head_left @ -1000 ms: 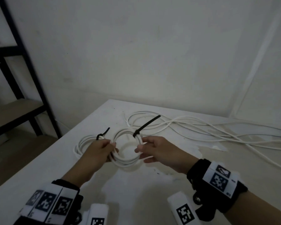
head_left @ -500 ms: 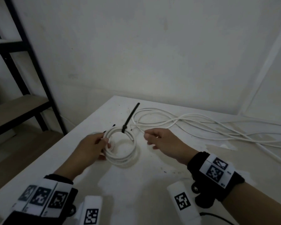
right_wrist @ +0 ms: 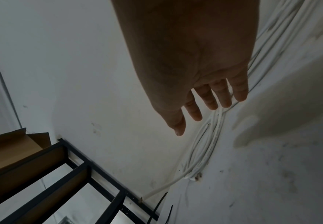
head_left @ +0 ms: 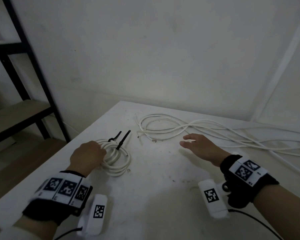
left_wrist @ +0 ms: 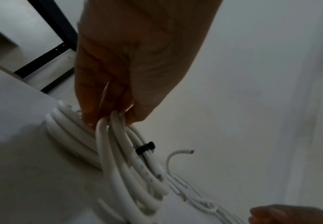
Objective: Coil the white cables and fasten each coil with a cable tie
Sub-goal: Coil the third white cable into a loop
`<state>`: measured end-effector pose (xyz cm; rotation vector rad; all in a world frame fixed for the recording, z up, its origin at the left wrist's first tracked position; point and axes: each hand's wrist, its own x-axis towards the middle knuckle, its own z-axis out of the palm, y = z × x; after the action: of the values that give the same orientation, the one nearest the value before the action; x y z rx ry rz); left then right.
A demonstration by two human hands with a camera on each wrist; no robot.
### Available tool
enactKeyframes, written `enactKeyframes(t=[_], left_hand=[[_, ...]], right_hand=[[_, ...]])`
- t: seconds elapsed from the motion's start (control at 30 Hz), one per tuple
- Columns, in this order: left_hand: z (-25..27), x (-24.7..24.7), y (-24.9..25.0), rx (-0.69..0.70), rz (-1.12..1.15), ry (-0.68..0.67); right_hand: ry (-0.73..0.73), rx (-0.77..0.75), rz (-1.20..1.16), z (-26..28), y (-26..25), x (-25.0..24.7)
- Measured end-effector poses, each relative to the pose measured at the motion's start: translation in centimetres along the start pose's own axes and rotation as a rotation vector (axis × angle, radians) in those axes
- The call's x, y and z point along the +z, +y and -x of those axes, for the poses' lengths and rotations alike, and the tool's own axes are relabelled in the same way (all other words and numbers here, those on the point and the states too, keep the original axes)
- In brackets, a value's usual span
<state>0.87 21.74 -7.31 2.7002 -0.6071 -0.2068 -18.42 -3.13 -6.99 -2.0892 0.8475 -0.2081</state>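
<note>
On the white table [head_left: 154, 196] my left hand [head_left: 100, 151] grips one side of a tied white coil [head_left: 121, 168]; its black cable tie [head_left: 123, 139] sticks up at the far side. The left wrist view shows my left hand's fingers [left_wrist: 91, 106] curled round the strands [left_wrist: 118, 151], with the tie's band [left_wrist: 145, 147] just beyond. This coil overlaps another tied coil [head_left: 100, 140], which lies flat [left_wrist: 66, 136] with its own tie [head_left: 113, 136]. My right hand [head_left: 185, 141] hovers open and empty near the loose white cables [head_left: 163, 129], its fingers [right_wrist: 210, 97] spread above them [right_wrist: 204, 148].
The loose cables trail off across the table to the right [head_left: 266, 142]. A black metal shelf rack [head_left: 47, 101] with wooden boards stands left of the table, below its edge. White walls close the back and right. A black cord [head_left: 260, 222] runs from my right wrist.
My right hand let go of the coil and moved right, opening over the loose cables. My left hand carried the coil left and lowered it onto the other tied coil.
</note>
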Motion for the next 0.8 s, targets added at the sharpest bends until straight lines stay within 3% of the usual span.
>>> enactKeyframes(t=[0.13,0.23,0.37,0.53,0.67,0.8], left_hand=[[-0.1,0.1,0.1,0.005,-0.118,-0.009],[-0.3,-0.4,0.5,0.101,-0.047,0.118],[0.4,-1.0,3.4,0.164,0.033,0.181],[0.8,-0.1,8.6,0.338,0.083,0.252],[-0.6,1.5,12.0,0.419,0.029,0.159],[-3.0,2.9,13.1,0.359,-0.223,0.014]], right_hand=[[0.023,0.0,0.063,-0.5,0.8,-1.0],[0.056,0.014,0.104,-0.8,1.8,-2.1],[0.085,0.053,0.137,-1.6,3.4,-3.7],[0.134,0.092,0.278,-3.1,5.2,-5.8],[0.107,0.112,0.481,-4.8,6.5,-7.2],[0.037,0.159,0.663,-6.1,7.9,-7.4]])
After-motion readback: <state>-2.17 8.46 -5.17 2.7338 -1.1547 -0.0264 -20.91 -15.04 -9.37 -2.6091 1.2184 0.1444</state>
